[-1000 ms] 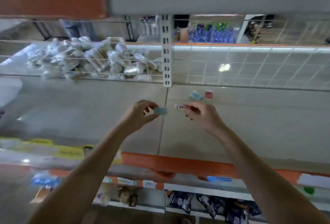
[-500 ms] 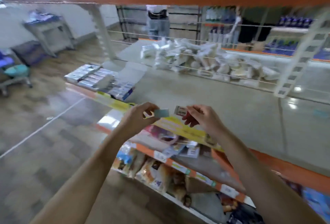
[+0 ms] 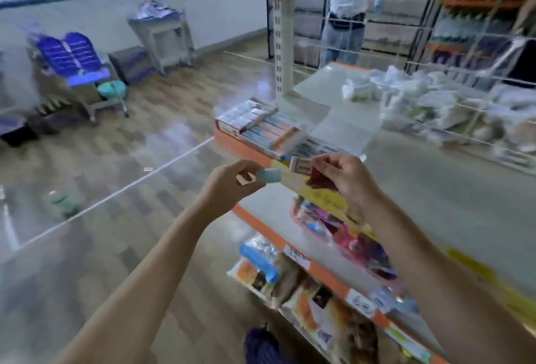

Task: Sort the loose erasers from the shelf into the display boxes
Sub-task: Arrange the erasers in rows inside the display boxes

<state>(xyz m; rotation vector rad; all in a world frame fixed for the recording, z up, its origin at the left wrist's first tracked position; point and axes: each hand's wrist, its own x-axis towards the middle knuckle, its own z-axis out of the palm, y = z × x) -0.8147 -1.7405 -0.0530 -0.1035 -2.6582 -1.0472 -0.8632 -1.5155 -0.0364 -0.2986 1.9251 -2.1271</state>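
The view swings left along the shelf [image 3: 420, 189], and the display boxes [image 3: 261, 128] at its far left end now sit close ahead where a second ago they were out of sight, so I judge the drop-off is next. The shelf is a smooth, glossy grey slab with an orange lip. The boxes are flat card trays, already packed with neat rows of sleeved bars, pale and pink. Both hands hover near the shelf's front edge, short of the boxes. The right hand [image 3: 345, 178] pinches a white eraser [image 3: 301, 165] in a printed sleeve, a small brick. The left hand [image 3: 229, 186] pinches a pale blue eraser [image 3: 269, 175], soft-cornered and matte, at its fingertips.
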